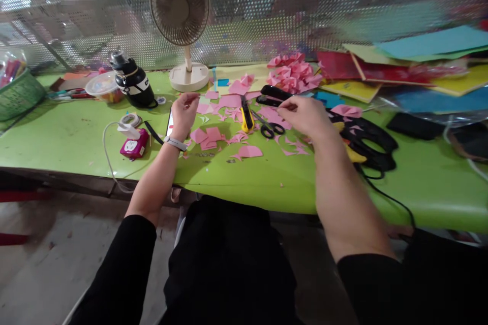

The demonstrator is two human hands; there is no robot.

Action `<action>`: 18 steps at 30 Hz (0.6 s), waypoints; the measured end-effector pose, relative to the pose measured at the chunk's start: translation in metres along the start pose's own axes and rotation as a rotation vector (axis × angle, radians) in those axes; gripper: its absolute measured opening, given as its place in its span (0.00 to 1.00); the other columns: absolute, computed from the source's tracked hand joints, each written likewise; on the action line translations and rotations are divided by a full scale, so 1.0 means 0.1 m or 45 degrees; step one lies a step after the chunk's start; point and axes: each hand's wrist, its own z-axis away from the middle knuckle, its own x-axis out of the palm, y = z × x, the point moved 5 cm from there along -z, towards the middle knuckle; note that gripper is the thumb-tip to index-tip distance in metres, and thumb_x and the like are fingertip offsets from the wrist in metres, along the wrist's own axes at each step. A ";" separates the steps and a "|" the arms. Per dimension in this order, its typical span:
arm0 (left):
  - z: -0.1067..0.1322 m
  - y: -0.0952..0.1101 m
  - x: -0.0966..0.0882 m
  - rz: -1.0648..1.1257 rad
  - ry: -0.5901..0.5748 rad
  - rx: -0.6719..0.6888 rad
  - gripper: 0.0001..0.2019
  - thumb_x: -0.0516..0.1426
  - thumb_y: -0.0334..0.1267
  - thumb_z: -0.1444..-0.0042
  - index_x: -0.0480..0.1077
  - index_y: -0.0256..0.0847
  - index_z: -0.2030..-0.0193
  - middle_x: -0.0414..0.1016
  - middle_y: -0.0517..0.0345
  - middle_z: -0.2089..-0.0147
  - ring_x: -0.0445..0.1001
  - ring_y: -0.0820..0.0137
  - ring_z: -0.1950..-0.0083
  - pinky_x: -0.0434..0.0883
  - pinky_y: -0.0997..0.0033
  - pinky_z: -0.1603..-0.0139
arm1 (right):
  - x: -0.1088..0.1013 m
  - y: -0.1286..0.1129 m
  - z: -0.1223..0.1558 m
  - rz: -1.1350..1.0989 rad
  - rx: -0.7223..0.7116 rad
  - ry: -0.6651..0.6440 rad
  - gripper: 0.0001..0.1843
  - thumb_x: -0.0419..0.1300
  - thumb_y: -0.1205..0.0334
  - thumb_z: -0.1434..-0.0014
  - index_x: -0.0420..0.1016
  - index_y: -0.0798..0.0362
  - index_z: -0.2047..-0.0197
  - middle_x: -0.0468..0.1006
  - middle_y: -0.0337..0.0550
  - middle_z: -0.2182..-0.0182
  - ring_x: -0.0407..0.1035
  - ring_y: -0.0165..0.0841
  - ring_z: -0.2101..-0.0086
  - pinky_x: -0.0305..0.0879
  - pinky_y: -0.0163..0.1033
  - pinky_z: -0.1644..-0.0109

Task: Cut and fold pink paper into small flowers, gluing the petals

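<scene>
My left hand (186,111) is above the left side of the pink paper pieces, its fingers curled together. A phone (170,124) lies partly behind that wrist. My right hand (307,114) has thumb and fingers pinched beside the near end of a black stapler (272,95); anything between the fingertips is too small to tell. Between my hands are a yellow box cutter (247,116), black-handled scissors (271,128) and pink scraps (237,138). Stacked pink squares (208,138) lie near my left wrist. Folded pink paper pieces (295,75) are heaped behind the stapler.
A fan (188,77) and a black bottle (133,84) stand at the back. Left are a pink power adapter (135,146) with a white cable, a tape roll (130,120) and a green basket (23,94). Right, coloured sheets (430,56) are piled beyond a black object (371,142) with a cable.
</scene>
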 end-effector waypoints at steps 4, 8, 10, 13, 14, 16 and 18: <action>-0.04 -0.13 -0.04 0.171 0.081 -0.070 0.06 0.59 0.32 0.44 0.76 0.39 0.60 0.82 0.52 0.57 0.79 0.70 0.56 0.74 0.72 0.54 | 0.20 -0.31 -0.08 0.048 -0.171 -0.186 0.09 0.63 0.56 0.42 0.82 0.50 0.61 0.84 0.48 0.62 0.77 0.45 0.62 0.66 0.44 0.60; -0.02 -0.16 -0.08 0.256 0.174 -0.225 0.07 0.57 0.32 0.42 0.75 0.39 0.58 0.82 0.53 0.57 0.78 0.72 0.58 0.74 0.74 0.56 | 0.43 -0.87 -0.28 0.144 -0.482 -0.255 0.10 0.63 0.56 0.40 0.82 0.50 0.60 0.83 0.51 0.59 0.75 0.47 0.58 0.66 0.46 0.57; -0.01 -0.14 -0.09 0.250 0.199 -0.240 0.07 0.57 0.32 0.40 0.74 0.39 0.57 0.81 0.54 0.55 0.77 0.73 0.57 0.73 0.75 0.56 | 0.61 -1.19 -0.41 0.126 -0.595 -0.316 0.12 0.63 0.56 0.39 0.82 0.51 0.55 0.82 0.53 0.54 0.75 0.48 0.55 0.67 0.48 0.53; 0.02 -0.12 -0.09 0.231 0.202 -0.198 0.07 0.55 0.33 0.38 0.74 0.40 0.56 0.81 0.53 0.53 0.77 0.72 0.54 0.73 0.74 0.54 | 0.90 -1.60 -0.61 0.211 -0.720 -0.412 0.20 0.64 0.58 0.41 0.80 0.56 0.47 0.79 0.60 0.46 0.74 0.55 0.50 0.68 0.51 0.51; 0.03 -0.12 -0.08 0.240 0.197 -0.188 0.07 0.55 0.34 0.38 0.73 0.41 0.56 0.80 0.53 0.52 0.77 0.72 0.53 0.73 0.73 0.53 | 1.00 -1.71 -0.66 0.268 -0.755 -0.440 0.22 0.64 0.57 0.42 0.80 0.58 0.46 0.78 0.63 0.46 0.74 0.55 0.50 0.68 0.51 0.51; 0.05 -0.14 -0.07 0.306 0.181 -0.196 0.06 0.55 0.34 0.38 0.73 0.40 0.57 0.80 0.53 0.52 0.77 0.71 0.52 0.73 0.71 0.52 | 1.20 -1.87 -0.72 0.391 -0.818 -0.515 0.24 0.65 0.55 0.43 0.80 0.61 0.48 0.80 0.65 0.49 0.75 0.55 0.52 0.69 0.50 0.53; 0.08 -0.15 -0.05 0.395 0.166 -0.230 0.05 0.57 0.33 0.39 0.73 0.40 0.58 0.81 0.53 0.54 0.78 0.70 0.51 0.74 0.70 0.50 | 1.36 -1.96 -0.76 0.500 -0.872 -0.549 0.24 0.64 0.56 0.44 0.80 0.63 0.48 0.81 0.66 0.50 0.75 0.54 0.52 0.69 0.48 0.52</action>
